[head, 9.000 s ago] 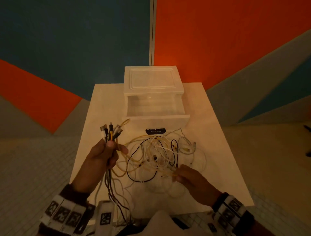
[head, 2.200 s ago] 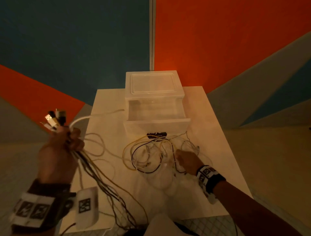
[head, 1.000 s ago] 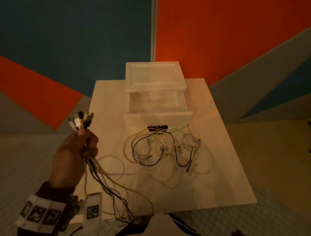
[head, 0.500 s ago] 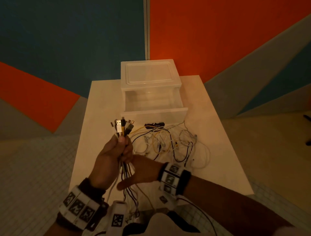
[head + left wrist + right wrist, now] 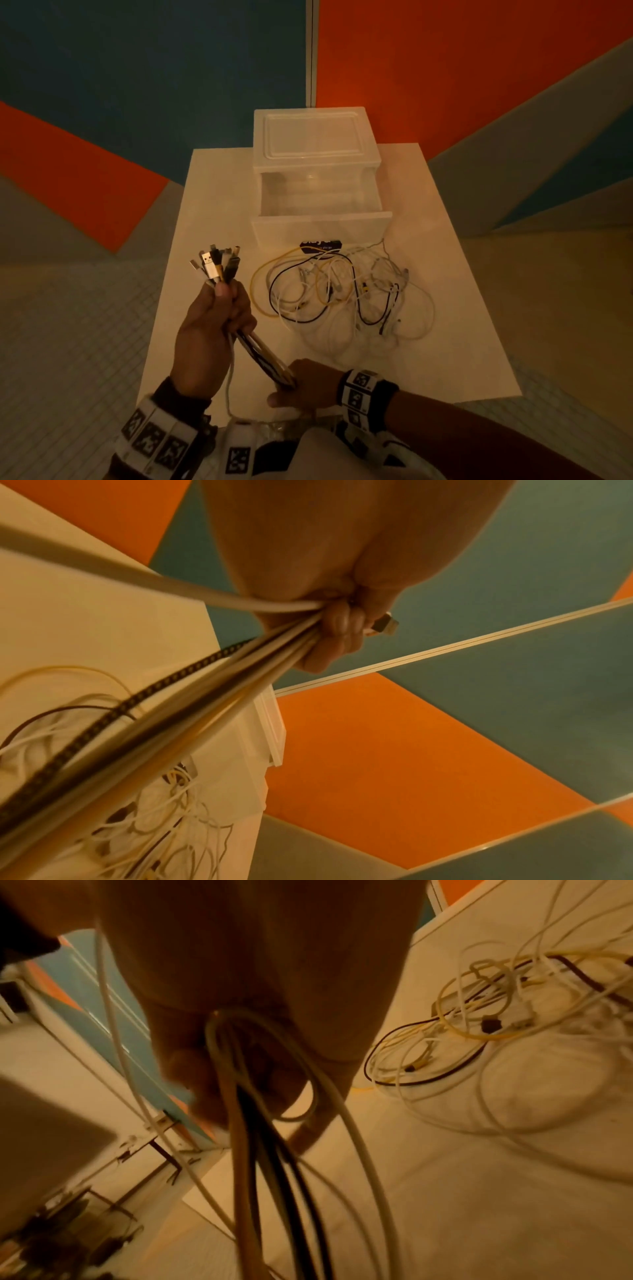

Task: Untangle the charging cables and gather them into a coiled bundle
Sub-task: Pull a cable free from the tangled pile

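Moved: our right hand (image 5: 306, 383) slid down the freed cables (image 5: 263, 356), fist closed round them; left hand (image 5: 209, 329) grips below the plugs (image 5: 219, 265). Step: straightening. Next: coiling. Tangle (image 5: 342, 294) remains on table (image 5: 212, 192).

Hidden and unclear parts

Held cables (image 5: 262, 356) lost inside both fists, left hand (image 5: 209, 329) and right hand (image 5: 308, 385); lower ends cut off by the bottom edge below the right hand; loose tangle (image 5: 342, 294) beyond the right hand too knotted to count; wrist views streaked with blur (image 5: 143, 710).
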Motion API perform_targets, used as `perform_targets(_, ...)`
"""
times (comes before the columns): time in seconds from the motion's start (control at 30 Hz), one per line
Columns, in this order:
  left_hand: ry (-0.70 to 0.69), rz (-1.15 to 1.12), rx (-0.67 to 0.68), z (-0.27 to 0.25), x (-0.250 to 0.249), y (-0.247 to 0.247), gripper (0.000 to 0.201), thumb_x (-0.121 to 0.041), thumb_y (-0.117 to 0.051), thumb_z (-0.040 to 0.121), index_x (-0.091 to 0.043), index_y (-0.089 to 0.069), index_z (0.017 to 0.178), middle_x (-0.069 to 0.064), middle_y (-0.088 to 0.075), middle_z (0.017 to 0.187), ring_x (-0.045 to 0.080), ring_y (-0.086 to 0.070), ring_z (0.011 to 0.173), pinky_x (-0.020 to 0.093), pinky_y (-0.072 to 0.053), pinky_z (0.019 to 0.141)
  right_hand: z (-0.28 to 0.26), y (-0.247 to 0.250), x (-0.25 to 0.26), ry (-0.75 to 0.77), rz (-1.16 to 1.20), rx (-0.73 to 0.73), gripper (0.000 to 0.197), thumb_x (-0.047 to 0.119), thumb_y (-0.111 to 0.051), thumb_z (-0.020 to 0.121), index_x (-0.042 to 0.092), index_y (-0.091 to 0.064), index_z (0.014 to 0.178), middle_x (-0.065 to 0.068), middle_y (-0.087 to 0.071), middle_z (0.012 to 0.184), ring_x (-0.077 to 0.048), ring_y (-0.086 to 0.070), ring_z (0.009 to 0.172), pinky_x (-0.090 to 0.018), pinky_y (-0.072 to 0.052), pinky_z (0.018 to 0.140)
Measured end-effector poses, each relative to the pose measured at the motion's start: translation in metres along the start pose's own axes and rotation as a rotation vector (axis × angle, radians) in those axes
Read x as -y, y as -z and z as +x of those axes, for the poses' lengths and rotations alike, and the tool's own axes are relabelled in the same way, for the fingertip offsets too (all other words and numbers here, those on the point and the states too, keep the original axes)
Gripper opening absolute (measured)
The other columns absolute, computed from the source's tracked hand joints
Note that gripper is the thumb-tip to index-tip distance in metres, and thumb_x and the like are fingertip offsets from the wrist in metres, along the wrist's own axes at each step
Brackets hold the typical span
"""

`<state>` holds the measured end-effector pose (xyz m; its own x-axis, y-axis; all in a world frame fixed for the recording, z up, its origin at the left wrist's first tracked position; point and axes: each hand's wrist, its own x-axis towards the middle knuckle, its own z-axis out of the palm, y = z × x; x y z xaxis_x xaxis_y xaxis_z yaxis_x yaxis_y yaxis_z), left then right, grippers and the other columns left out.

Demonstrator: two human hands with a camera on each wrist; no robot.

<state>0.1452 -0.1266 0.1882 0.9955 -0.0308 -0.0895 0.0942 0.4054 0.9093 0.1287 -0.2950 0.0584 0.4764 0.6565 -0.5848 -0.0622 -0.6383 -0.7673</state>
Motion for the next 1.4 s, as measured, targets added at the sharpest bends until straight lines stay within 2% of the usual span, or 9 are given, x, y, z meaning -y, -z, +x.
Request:
perform_targets(0.17,0.049,-0.012,0.005,0.000,0.010,-0.005,0.026,-0.038,-0.053,0.094,-0.013,-0.047,0.088,0.001,-0.029,0.070,0.012,-0.024,0.057,0.026,-0.029,0.052,-0.006,0.010,-0.013,0.023,-0.141,-0.052,0.031,0.040,-0.070,0.086,0.017,-0.051,0.077,-0.001,-0.054,0.078,-0.022,-0.054,0.076,-0.030,-0.039,0.068)
perform_targets(0.3,0.096,-0.040,-0.026,0.000,0.017,0.000,0.022,-0.031,-0.045,0.098,-0.012,-0.046,0.087,0.003,-0.025,0.071,0.011,-0.021,0.055,0.025,-0.024,0.049,-0.026,0.038,-0.042,0.048,-0.111,-0.089,0.064,0.036,-0.081,0.074,0.028,-0.051,0.130,0.004,-0.053,0.131,-0.013,-0.049,0.119,-0.025,-0.039,0.100)
perform_targets(0.4,0.111,-0.043,-0.033,-0.002,0.020,0.002,0.023,-0.023,-0.034,0.102,-0.011,-0.044,0.085,0.002,-0.025,0.070,0.011,-0.019,0.055,0.025,-0.022,0.049,-0.054,0.067,-0.061,0.033,0.095,-0.219,0.052,0.022,-0.077,0.079,0.037,-0.054,0.123,0.007,-0.057,0.130,-0.006,-0.054,0.117,-0.025,-0.044,0.098)
perform_targets(0.57,0.131,-0.045,-0.047,-0.003,0.022,0.000,0.022,-0.026,-0.040,0.098,-0.010,-0.043,0.084,0.002,-0.026,0.069,0.013,-0.017,0.055,0.026,-0.021,0.049,-0.075,0.125,-0.084,-0.006,0.283,-0.986,0.039,-0.016,-0.053,0.071,0.021,-0.061,0.066,0.001,-0.063,0.069,-0.012,-0.059,0.066,-0.031,-0.046,0.067)
perform_targets(0.7,0.132,-0.053,-0.049,-0.003,0.023,0.001,0.026,-0.033,-0.049,0.095,-0.010,-0.043,0.083,0.003,-0.025,0.069,0.012,-0.018,0.055,0.026,-0.022,0.049,-0.078,0.185,-0.121,-0.354,0.183,-1.412,0.019,-0.007,-0.052,0.083,0.007,-0.065,0.081,-0.015,-0.068,0.087,-0.029,-0.060,0.081,-0.030,-0.044,0.070)
perform_targets(0.8,0.164,-0.062,-0.034,-0.002,0.023,0.001,0.049,-0.049,-0.073,0.079,-0.010,-0.043,0.084,0.003,-0.027,0.069,0.012,-0.019,0.054,0.025,-0.023,0.048,-0.068,0.212,-0.154,-0.682,0.048,-1.169,0.018,0.005,-0.053,0.091,-0.001,-0.062,0.105,-0.023,-0.063,0.115,-0.040,-0.059,0.106,-0.040,-0.048,0.084)
perform_targets(0.9,0.162,-0.043,-0.049,-0.002,0.025,-0.001,0.042,-0.045,-0.066,0.085,-0.010,-0.043,0.083,0.004,-0.027,0.068,0.012,-0.020,0.053,0.024,-0.027,0.047,-0.051,0.209,-0.165,-0.803,-0.041,-0.947,0.039,0.030,-0.050,0.098,-0.005,-0.062,0.109,-0.024,-0.063,0.120,-0.040,-0.059,0.110,-0.041,-0.049,0.088)
perform_targets(1.2,0.161,0.029,-0.099,0.002,0.029,-0.003,0.024,-0.030,-0.043,0.098,-0.011,-0.042,0.084,0.006,-0.025,0.069,0.013,-0.021,0.054,0.022,-0.029,0.047,-0.039,0.195,-0.162,-0.822,0.032,-0.912,0.034,0.031,-0.059,0.092,-0.001,-0.063,0.105,-0.022,-0.064,0.114,-0.037,-0.063,0.101,-0.037,-0.051,0.081)
perform_targets(1.4,0.183,-0.016,-0.091,0.007,0.030,-0.001,0.024,-0.032,-0.046,0.091,-0.009,-0.042,0.083,0.005,-0.026,0.068,0.012,-0.021,0.053,0.023,-0.028,0.046,-0.052,0.208,-0.155,-0.550,0.587,-1.071,0.011,0.006,-0.070,0.083,0.000,-0.063,0.076,-0.019,-0.067,0.087,-0.034,-0.064,0.081,-0.029,-0.053,0.061)
